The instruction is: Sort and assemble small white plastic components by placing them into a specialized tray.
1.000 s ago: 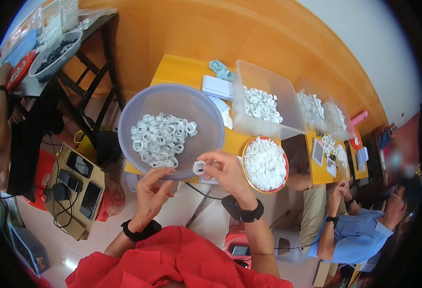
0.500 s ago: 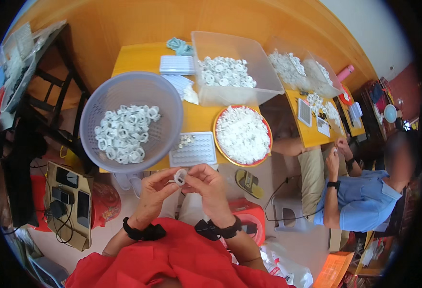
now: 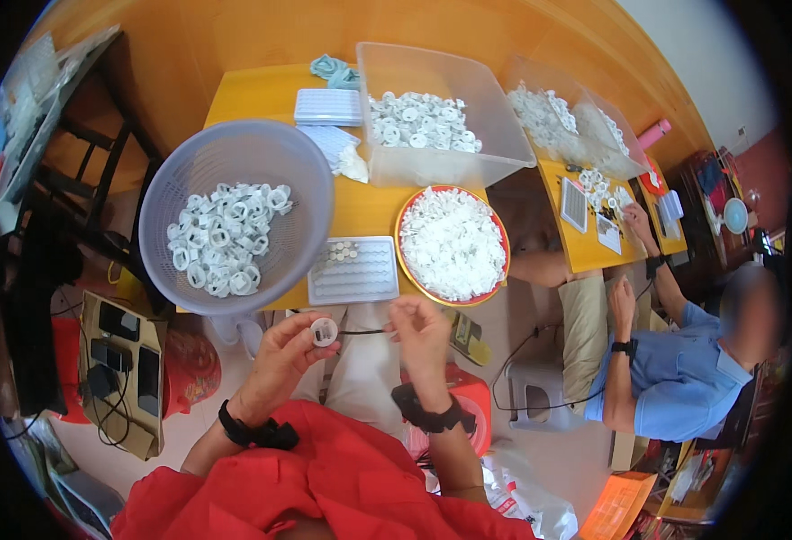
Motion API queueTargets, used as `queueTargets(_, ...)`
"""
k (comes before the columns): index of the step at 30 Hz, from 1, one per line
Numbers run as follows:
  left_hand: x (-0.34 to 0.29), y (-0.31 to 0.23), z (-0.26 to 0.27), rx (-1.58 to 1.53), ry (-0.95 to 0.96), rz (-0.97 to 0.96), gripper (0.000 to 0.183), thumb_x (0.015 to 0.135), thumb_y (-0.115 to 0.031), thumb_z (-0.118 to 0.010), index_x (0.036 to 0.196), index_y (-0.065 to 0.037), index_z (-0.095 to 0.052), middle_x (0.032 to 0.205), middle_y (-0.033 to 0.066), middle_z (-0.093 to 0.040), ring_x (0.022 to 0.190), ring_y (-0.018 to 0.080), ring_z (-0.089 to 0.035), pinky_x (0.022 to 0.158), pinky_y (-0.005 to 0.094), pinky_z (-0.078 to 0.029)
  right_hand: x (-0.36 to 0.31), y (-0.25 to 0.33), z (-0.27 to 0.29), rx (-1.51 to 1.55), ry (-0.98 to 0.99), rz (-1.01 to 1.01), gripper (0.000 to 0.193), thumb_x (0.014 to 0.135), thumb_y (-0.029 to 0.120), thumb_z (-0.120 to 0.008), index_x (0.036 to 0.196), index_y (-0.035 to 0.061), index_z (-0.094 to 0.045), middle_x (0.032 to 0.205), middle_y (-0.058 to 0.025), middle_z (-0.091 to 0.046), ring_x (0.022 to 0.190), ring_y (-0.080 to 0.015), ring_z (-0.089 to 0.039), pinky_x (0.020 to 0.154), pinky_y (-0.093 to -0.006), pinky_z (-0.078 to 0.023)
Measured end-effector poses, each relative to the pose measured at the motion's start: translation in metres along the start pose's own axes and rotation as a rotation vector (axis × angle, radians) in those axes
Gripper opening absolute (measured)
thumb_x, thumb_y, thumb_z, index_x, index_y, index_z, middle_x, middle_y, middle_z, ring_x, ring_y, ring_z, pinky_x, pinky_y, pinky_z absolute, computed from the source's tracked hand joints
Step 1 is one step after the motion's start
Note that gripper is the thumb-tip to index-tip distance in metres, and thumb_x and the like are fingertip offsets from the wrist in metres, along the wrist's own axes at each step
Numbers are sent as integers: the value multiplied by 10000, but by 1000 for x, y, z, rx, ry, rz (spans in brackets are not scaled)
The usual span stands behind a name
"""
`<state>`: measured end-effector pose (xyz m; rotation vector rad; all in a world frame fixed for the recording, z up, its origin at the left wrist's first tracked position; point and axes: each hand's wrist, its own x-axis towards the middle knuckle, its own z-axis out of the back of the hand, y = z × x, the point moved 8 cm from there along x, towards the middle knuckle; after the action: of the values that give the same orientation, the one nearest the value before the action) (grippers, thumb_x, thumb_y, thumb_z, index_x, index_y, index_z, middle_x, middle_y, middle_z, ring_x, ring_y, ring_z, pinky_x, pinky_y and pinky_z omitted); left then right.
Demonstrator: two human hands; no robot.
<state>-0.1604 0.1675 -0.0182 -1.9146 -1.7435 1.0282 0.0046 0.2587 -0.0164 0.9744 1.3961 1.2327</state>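
My left hand [image 3: 280, 355] pinches a small white ring-shaped part [image 3: 324, 332] in front of my chest. My right hand [image 3: 421, 333] is close beside it with fingers closed, seemingly on a thin dark strand that runs between the two hands. Just beyond the hands lies a white slotted tray [image 3: 355, 270] with a few small pieces in its top row. A grey basket [image 3: 301, 180] with several white rings sits to the left, and a red-rimmed plate [image 3: 501, 236] heaped with white parts sits to the right.
A yellow table [image 3: 261, 90] carries clear plastic bins [image 3: 468, 117] of white parts and stacked white trays [image 3: 328, 106]. A person in a blue shirt [image 3: 684, 378] works at a second yellow table on the right. A cardboard box of devices [image 3: 121, 360] stands on the floor at left.
My hands have drawn slightly apart, the left keeping the white ring. The view has shifted, so the basket and plate sit nearer the middle.
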Motion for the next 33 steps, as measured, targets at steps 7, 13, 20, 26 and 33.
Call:
queueTargets(7, -4, 4, 14, -58, -18, 38, 285, 898, -190, -532, 1131, -26, -530, 1050, 84, -584, 943, 175, -583, 834, 315, -495, 40, 25, -20, -383, -49, 321, 72, 782, 32, -602, 844, -4, -608, 730, -101, -601, 621, -182, -569, 566, -284, -445)
queueTargets(13, -6, -2, 15, -65, -11, 24, 281, 891, -175, -541, 1126, -21, -537, 1052, 85, -585, 940, 167, -584, 822, 310, -505, 65, 43, -58, -606, -72, 572, 65, 761, 10, -578, 820, -1, -603, 762, -145, -558, 684, -310, -559, 597, -365, -433)
queueTargets(20, -6, -3, 19, -79, -5, 32, 274, 909, -137, -510, 1152, -12, -526, 1071, 64, -576, 931, 153, -589, 823, 270, -495, 67, 38, -76, -821, -107, 693, 56, 736, 4, -574, 786, 17, -597, 731, -140, -519, 670, -325, -536, 585, -402, -416)
queueTargets(26, -5, -3, 23, -98, -20, 43, 288, 884, -150, -548, 1140, -21, -533, 1076, 83, -577, 948, 166, -580, 824, 305, -513, 74, 38, -60, -614, -112, 586, 80, 736, -5, -562, 800, 9, -607, 737, -155, -548, 677, -322, -545, 599, -396, -422)
queueTargets(33, -9, -3, 25, -91, -30, 51, 271, 915, -146, -500, 1148, -13, -536, 1075, 56, -579, 932, 136, -583, 807, 257, -500, 51, 25, -53, -757, 53, 520, 70, 767, 11, -569, 801, 0, -630, 712, -164, -546, 678, -327, -541, 612, -393, -422)
